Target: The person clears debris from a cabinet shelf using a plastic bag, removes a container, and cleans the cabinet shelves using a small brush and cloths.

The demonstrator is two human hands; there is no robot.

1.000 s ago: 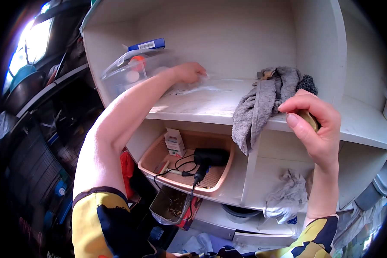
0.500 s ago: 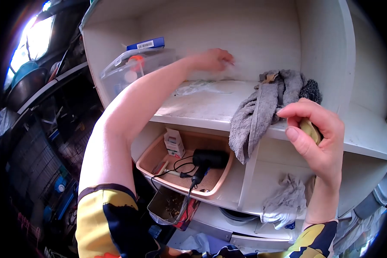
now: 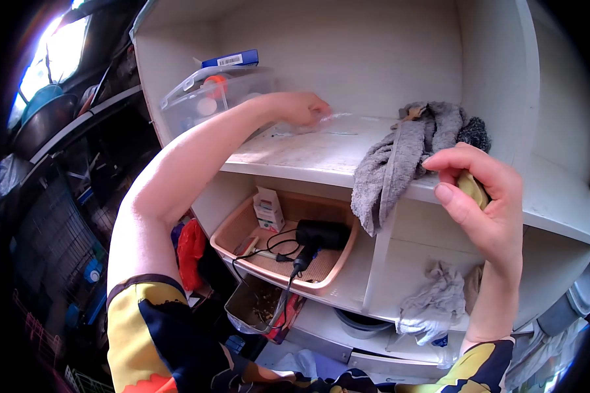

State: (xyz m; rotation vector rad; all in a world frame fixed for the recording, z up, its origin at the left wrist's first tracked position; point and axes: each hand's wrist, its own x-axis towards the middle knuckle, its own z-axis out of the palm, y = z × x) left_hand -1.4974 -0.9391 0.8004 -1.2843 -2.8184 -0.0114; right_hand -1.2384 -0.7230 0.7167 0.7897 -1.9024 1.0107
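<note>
My left hand (image 3: pixel 301 110) is just above the upper white shelf (image 3: pixel 288 154), its fingers curled round something clear and thin, perhaps plastic, too blurred to name. Left of it stands a clear plastic box (image 3: pixel 206 101) with an orange-capped item inside and a blue box (image 3: pixel 231 59) on top. On the right, my right hand (image 3: pixel 482 187) holds a yellowish-green object (image 3: pixel 472 190) in its curled fingers, with thumb and index fingertip apart. Beside this hand a grey towel (image 3: pixel 393 164) hangs over the shelf's front edge.
Below, a peach basket (image 3: pixel 219 241) holds a black hair dryer (image 3: pixel 321 236) and a small white box (image 3: pixel 268 209). A grey-white cloth (image 3: pixel 431 304) lies in the lower right compartment. Under the basket are a bin (image 3: pixel 242 308) and a dark basin (image 3: pixel 360 324).
My left hand moved right and up along the shelf, then back left and down. My right hand stays near the towel with the yellowish-green object. The view has shifted slightly.
</note>
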